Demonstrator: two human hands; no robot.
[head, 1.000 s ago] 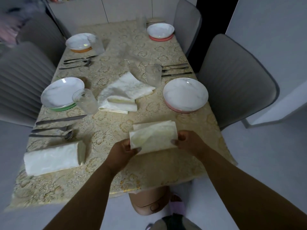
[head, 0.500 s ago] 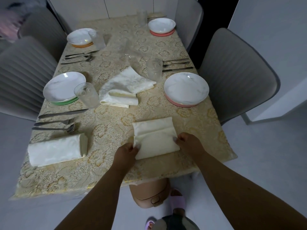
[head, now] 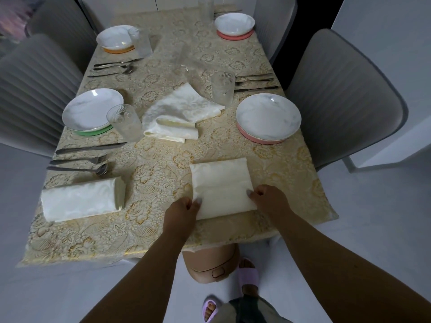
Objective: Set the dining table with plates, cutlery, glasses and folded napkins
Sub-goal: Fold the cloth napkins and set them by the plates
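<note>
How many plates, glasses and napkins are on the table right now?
Plates: 4, near left, near right, far left, far right
Glasses: 4 that I can make out
Napkins: 3, folded left, loose heap in the middle, one under both hands
Total: 11

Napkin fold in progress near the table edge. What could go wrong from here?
1. The napkin held by the left hand and right hand lies close to the table edge; a pull toward the body might slide it off.
2. Carrying it to the pink-rimmed plate setting, an arm might clip the glass beside that plate.
</note>
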